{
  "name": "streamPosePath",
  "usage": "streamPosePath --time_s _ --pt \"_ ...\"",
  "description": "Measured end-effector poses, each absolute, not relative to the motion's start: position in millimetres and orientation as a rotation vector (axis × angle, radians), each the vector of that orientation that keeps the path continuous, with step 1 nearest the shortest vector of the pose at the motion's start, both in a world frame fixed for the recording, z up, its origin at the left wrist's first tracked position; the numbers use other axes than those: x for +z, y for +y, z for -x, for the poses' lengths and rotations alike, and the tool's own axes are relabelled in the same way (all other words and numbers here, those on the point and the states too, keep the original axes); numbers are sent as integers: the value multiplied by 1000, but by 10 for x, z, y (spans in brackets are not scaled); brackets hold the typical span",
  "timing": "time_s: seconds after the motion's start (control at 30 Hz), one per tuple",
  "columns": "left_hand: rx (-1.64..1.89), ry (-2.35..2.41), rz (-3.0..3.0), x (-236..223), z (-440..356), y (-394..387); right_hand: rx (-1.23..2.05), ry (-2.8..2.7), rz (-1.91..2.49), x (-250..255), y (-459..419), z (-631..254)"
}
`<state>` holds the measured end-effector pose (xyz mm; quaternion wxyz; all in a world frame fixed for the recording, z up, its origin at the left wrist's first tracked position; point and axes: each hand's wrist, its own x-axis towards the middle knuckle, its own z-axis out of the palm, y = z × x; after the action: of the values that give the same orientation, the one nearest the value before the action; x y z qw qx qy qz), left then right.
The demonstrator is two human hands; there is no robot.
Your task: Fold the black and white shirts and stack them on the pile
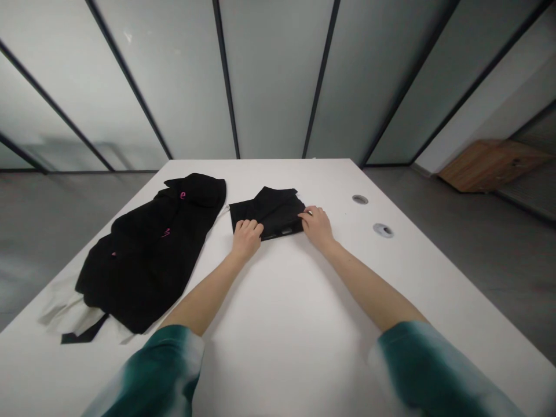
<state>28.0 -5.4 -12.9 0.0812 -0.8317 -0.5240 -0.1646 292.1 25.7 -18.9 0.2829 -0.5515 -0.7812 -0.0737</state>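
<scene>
A small folded piece of black cloth (275, 211) lies on the white table in front of me. At its near left edge, my left hand (247, 238) is closed with curled fingers over the fabric. My right hand (318, 226) pinches the near right corner. Along the near edge between my hands the cloth is rolled or folded, with a small pale patch showing. The fingertips of my left hand are partly hidden, and I cannot tell what kind of garment the cloth is.
Black clothing (152, 249) with pink lettering lies heaped on the left, with white fabric (73, 315) under its near end. Two round cable grommets (384, 230) are set in the table (282, 324) at right. Frosted glass panels (278, 75) stand behind; a wooden cabinet (486, 165) is far right.
</scene>
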Motion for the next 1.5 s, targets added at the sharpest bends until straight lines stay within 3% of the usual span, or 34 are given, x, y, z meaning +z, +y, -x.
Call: streamPosePath --time_s 0.23,0.4,0.7,0.77,0.87,1.0,1.2,1.5 --pt "-494 -1289 2776 -117 -195 -173 -147 -2312 1413 -269 162 -3072" --pt "-908 -1813 2366 12 -145 -6 -138 -2100 1354 -397 52 -3232" --pt "-302 -2622 2273 218 -346 833 -57 -1924 1377 -491 163 -3374" --pt "-452 -2475 2346 241 -455 791 -49 -1914 1373 -511 173 -3384" --pt "-640 -1816 2695 241 -582 528 -49 -1892 1370 -508 190 -3388" --pt "-455 -1085 3234 160 -571 126 -72 -1837 1401 -472 191 -3389" --pt "-758 -1432 2921 -58 -257 -101 -60 -1879 1415 -387 107 -3234" --pt "-709 -1515 2801 -169 -126 -209 -25 -2149 1868 -122 331 -2502"
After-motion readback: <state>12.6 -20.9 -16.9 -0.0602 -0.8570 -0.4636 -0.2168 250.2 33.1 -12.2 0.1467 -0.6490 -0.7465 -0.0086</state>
